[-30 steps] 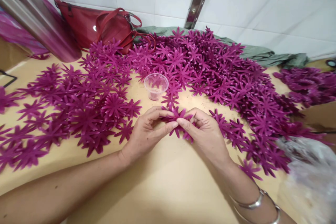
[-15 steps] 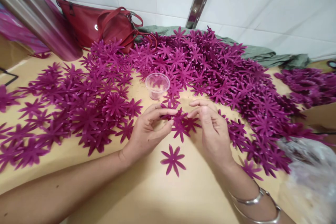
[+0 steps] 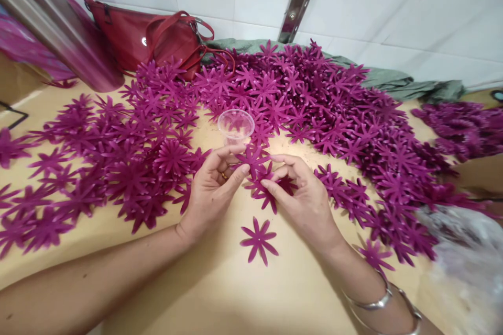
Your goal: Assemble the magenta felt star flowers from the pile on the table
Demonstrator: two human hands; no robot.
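Observation:
My left hand (image 3: 212, 188) is closed, thumb and fingers pinching the petals of a magenta artificial flower layer (image 3: 253, 158). From the other side my right hand (image 3: 302, 196) pinches at the petals of a second flower layer (image 3: 262, 188), just below the first and overlapping it. Whether the two layers are joined cannot be made out. Part of another magenta piece shows dark beneath the right fingers. Nearer to me, a single flat flower layer (image 3: 259, 241) with narrow petals lies on the table (image 3: 220, 293).
A clear plastic cup (image 3: 236, 124) stands just beyond my hands. Magenta flower layers lie in a big heap (image 3: 291, 84) behind and a looser spread (image 3: 129, 178) at left. A red handbag (image 3: 121, 36), a metallic tumbler (image 3: 78, 36) and a plastic bag (image 3: 467, 267) sit around the edges.
My right hand has moved left and its fingers have closed on a flower layer. My left hand has shifted slightly left, turning its flower layer more face-up.

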